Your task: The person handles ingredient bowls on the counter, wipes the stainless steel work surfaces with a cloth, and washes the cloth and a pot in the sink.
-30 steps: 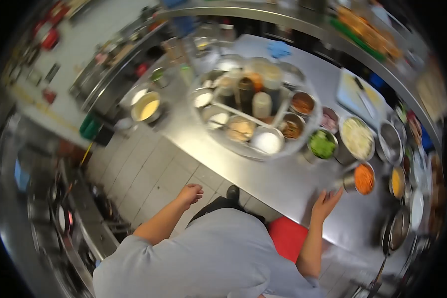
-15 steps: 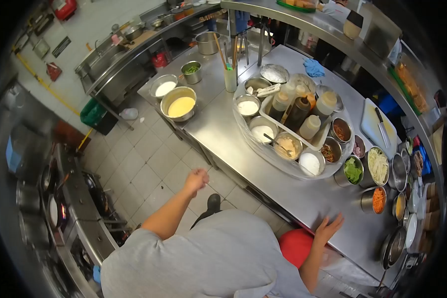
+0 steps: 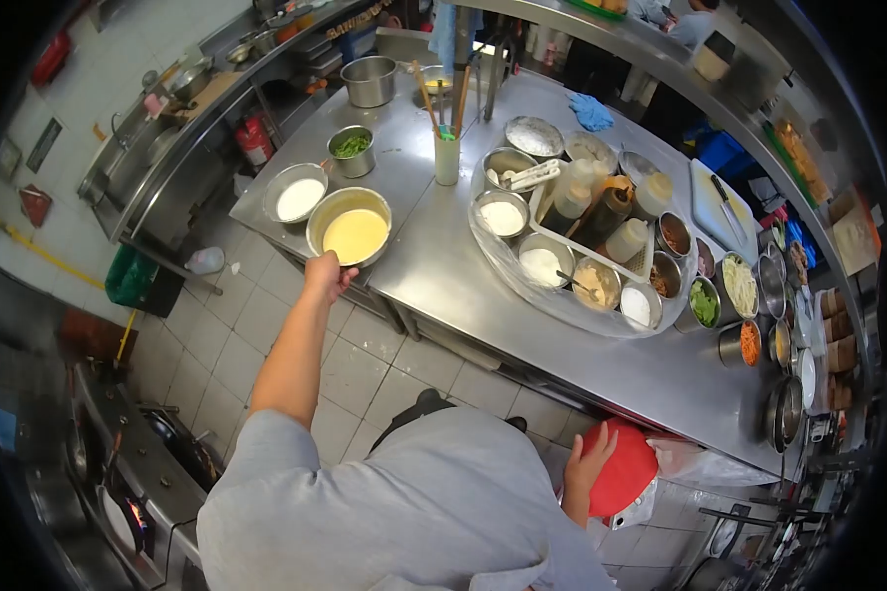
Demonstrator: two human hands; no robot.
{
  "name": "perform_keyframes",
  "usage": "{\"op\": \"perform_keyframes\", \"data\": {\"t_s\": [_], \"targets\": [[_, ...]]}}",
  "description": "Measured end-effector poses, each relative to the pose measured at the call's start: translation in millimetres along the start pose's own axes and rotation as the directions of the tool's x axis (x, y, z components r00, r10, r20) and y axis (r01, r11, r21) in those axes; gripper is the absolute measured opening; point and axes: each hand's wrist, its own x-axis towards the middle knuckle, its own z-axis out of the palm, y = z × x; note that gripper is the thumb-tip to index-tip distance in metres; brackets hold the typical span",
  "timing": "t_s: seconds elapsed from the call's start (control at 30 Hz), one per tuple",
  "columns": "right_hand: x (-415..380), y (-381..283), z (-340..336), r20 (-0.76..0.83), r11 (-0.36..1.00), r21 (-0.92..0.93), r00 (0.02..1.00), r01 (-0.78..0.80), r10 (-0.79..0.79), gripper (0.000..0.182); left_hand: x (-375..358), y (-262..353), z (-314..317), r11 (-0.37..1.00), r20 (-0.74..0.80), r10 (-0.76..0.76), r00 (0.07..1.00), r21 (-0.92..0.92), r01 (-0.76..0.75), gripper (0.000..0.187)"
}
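My left hand (image 3: 328,277) is closed at the near rim of a metal bowl (image 3: 377,205) that holds yellow liquid (image 3: 356,236). The bowl is at the edge of the steel table, and my fingers are curled at its side. Next to it are a bowl of white stuff (image 3: 300,199) and a metal pot with chopped greens (image 3: 351,147). My right hand (image 3: 591,457) hangs low with its fingers apart and nothing in them, in front of a round red seat (image 3: 625,471).
The steel table (image 3: 434,258) carries a plastic-wrapped group of bowls around a tray (image 3: 639,258) of squeeze bottles. Farther right are a knife (image 3: 727,209) on a cutting board (image 3: 704,202) and containers of cut vegetables. A stove with a pan (image 3: 118,514) is at the lower left.
My left hand has reached forward from over the floor to the bowl of yellow liquid. My right hand has come away from the table edge to beside the red seat. The view has shifted.
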Motion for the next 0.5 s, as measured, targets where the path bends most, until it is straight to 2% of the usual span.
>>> {"op": "perform_keyframes", "data": {"t_s": [0.07,0.13,0.17,0.2,0.23,0.27,0.33,0.4,0.5], "targets": [[-14.3,2.1,1.4,-0.011,0.984,-0.006,0.984,-0.180,0.180,0.070,4.4,5.8,-1.4,0.999,0.009,-0.014,1.000,0.049,0.013,0.033],[-27.9,8.5,1.8,0.026,0.980,-0.039,0.980,-0.194,0.196,0.069,5.3,7.7,4.1,0.999,0.007,-0.018,1.000,0.039,0.018,0.034],[-31.2,10.1,0.9,0.050,0.974,-0.067,0.974,-0.218,0.222,0.069,-0.9,12.9,9.9,0.994,0.040,-0.014,0.999,0.113,0.009,0.034],[-32.5,10.5,0.5,0.047,0.973,-0.074,0.974,-0.218,0.221,0.069,-5.9,17.9,15.1,0.982,0.078,-0.010,0.997,0.187,-0.004,0.034],[-33.9,10.9,0.5,0.097,0.974,-0.097,0.972,-0.203,0.212,0.068,-8.8,19.4,17.2,0.979,0.164,-0.042,0.986,0.205,0.008,0.033],[-32.8,6.8,0.1,0.147,0.975,-0.118,0.968,-0.187,0.203,0.066,-9.7,18.9,21.0,0.979,0.170,-0.044,0.984,0.202,0.009,0.033],[-25.1,-2.7,4.6,0.168,0.981,-0.112,0.970,-0.159,0.177,0.065,-13.3,17.3,27.6,0.978,0.318,-0.076,0.945,0.208,0.009,0.033],[-12.1,-25.7,6.8,0.201,0.986,-0.108,0.969,-0.124,0.144,0.064,-28.7,17.3,39.6,0.981,0.321,-0.086,0.943,0.194,0.024,0.033],[6.0,-52.4,9.4,0.248,0.989,-0.018,0.958,-0.144,0.144,0.062,-30.2,7.6,49.9,0.962,0.387,-0.139,0.912,0.270,0.033,0.033]]}}
